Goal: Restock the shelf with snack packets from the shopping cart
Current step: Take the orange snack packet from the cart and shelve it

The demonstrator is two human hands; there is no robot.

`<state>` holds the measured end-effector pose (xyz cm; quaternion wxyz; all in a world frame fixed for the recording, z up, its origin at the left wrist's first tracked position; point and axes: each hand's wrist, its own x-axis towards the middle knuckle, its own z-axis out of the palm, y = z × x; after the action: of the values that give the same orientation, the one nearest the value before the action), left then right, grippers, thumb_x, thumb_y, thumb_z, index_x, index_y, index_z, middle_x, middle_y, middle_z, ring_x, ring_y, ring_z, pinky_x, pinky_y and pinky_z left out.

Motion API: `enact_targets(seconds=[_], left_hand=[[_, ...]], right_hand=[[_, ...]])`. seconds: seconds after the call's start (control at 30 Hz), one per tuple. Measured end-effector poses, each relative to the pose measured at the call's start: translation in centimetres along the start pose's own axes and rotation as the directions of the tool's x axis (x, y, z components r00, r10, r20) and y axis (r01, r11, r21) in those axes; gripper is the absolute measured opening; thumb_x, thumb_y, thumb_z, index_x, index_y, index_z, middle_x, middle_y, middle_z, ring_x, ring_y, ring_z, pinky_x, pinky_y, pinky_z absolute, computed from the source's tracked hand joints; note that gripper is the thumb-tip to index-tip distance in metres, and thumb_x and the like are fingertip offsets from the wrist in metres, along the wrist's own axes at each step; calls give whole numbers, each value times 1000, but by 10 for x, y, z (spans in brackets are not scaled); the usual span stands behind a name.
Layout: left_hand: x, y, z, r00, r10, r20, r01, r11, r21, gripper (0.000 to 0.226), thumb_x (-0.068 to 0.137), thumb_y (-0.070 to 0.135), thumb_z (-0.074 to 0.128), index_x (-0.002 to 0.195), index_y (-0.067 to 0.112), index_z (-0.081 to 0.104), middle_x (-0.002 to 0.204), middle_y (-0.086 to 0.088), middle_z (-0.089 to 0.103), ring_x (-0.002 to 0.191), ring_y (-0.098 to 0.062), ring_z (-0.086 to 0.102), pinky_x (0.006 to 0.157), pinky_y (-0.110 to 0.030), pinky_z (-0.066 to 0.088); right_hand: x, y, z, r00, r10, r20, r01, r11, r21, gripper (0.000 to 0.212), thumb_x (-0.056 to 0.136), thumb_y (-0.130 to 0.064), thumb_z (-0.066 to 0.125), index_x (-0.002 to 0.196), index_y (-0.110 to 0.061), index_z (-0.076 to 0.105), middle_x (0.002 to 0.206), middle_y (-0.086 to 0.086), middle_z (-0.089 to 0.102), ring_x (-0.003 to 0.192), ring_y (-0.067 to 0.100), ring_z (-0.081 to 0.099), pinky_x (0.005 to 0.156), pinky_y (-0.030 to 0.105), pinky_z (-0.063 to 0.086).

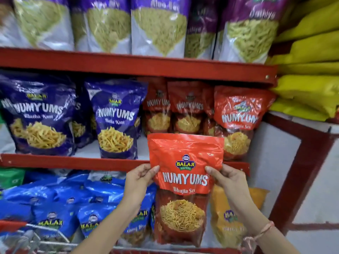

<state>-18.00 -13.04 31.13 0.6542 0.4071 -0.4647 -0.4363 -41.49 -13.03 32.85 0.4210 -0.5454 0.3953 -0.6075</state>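
Both hands, left hand [139, 177] and right hand [227, 178], held a red Numyums packet [185, 173] upright before the middle shelf [73, 161], fingers [154, 169] gripping its sides.

Both hands, left hand [140, 177] and right hand [227, 177], pinch an upright red snack packet [184, 184] by its sides, before the front edge of the red shelf [73, 161] holding matching packets [236, 116].

Two bare forearms in shot, no sleeves on either. Left hand [139, 177] plain, no rings. Right hand [229, 178] ringless too, with a thin pinkish thread band [264, 230] tied round the wrist, loose ends dangling.
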Motion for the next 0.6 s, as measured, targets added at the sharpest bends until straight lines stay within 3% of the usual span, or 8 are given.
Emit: enact_targets(seconds=[0.1,0.17,0.27,0.4,0.5,0.6], left_hand=[[24,31,13,998,69,-7,-69,997,-25,11,84,8,63,74,11,66,58,6,72,55,-4,64,52,-12,51],[41,53,21,992,124,-13,-124,991,-38,7,84,12,63,79,9,67,68,1,74,64,-10,65,62,-19,54],[73,85,35,982,182,-47,-185,980,-75,9,84,12,63,87,4,67,77,-7,72,69,-16,66,70,-28,55],[116,114,54,972,208,-107,-223,962,-158,6,84,10,64,86,6,67,77,-5,72,70,-15,65,71,-26,55],[145,113,65,975,165,-150,-197,951,-240,8,83,7,64,76,10,66,67,1,71,66,-16,61,65,-23,54],[163,102,74,978,116,-176,-163,945,-285,7,83,9,64,77,11,66,74,-4,70,69,-17,60,64,-25,52]], right_hand=[[22,-31,5,996,-84,-20,84,995,43,12,80,-9,70,91,-7,74,79,0,80,68,11,73,55,19,58],[40,-51,10,990,-141,-24,142,989,46,13,81,-12,71,92,-6,74,82,3,80,71,13,74,57,22,59],[72,-83,23,978,-206,-34,209,971,115,8,82,-9,69,89,-8,72,73,0,78,55,6,70,45,17,54],[118,-107,36,957,-283,-68,290,944,157,15,80,-10,72,94,-7,74,88,2,80,78,11,73,69,22,62],[149,-102,42,952,-292,-91,305,934,189,8,79,-9,72,86,-10,75,82,0,80,73,9,71,65,19,59],[173,-85,45,952,-282,-123,303,928,216,6,79,-10,73,84,-12,75,79,-2,79,72,8,68,63,16,57]])
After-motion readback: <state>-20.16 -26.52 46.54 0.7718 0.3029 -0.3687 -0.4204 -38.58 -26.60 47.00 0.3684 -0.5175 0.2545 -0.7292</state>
